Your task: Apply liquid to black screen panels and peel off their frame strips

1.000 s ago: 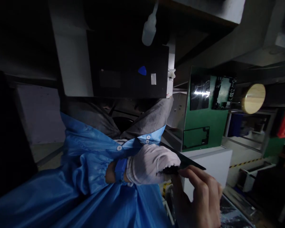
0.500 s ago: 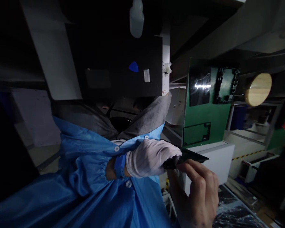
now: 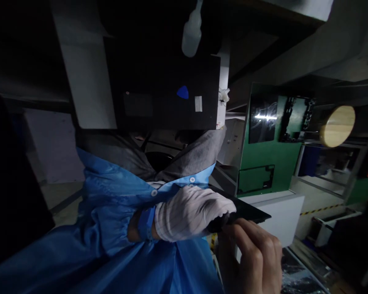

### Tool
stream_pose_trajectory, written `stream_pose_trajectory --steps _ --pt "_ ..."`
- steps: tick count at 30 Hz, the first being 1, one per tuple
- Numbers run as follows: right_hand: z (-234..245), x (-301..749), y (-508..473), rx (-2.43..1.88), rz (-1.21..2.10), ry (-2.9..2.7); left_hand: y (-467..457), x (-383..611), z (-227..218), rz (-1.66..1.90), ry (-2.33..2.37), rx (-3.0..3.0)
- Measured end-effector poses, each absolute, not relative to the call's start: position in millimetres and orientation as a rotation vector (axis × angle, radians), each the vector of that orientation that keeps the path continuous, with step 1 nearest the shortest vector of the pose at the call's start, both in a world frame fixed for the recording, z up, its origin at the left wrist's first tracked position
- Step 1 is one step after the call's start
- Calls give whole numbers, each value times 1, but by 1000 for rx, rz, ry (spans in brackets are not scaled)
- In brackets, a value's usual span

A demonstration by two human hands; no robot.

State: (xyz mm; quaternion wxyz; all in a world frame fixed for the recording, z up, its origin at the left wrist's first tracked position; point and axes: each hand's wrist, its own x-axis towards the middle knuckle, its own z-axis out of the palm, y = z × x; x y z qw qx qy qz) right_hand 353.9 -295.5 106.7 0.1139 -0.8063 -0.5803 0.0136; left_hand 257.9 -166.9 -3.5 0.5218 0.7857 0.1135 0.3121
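My left hand (image 3: 193,213), in a white striped glove with a blue band at the wrist, is closed around a thin dark flat panel (image 3: 250,207) in front of my blue coat. The panel sticks out to the right past the glove, tilted, and its exact kind is unclear. From the lower right comes my bare right hand (image 3: 259,251), its fingers bent and pinched at the panel's near edge beside the gloved fingers. Its thumb and fingertips are partly hidden in shadow.
On the black work surface (image 3: 168,116) ahead lie a blue triangular pick (image 3: 182,92), a small white strip (image 3: 198,103) and a squeeze bottle (image 3: 191,37). The green mat (image 3: 259,157) at right bears a glossy dark panel (image 3: 263,122) and black frames (image 3: 297,118). A round wooden disc (image 3: 337,126) stands beyond.
The view has shifted, so the work surface sits slightly lower and further right. My gloved hand has moved a little down; both hands keep their grip at the panel.
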Motion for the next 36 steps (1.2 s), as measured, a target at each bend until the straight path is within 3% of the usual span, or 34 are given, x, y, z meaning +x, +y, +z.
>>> stream_pose_trajectory --steps 14,36 --pt "83 375 -265 -2417 44 -1808 -160 271 -18 739 373 1885" --pt "102 398 -238 -2406 -27 -1879 -121 270 -34 779 179 1941"
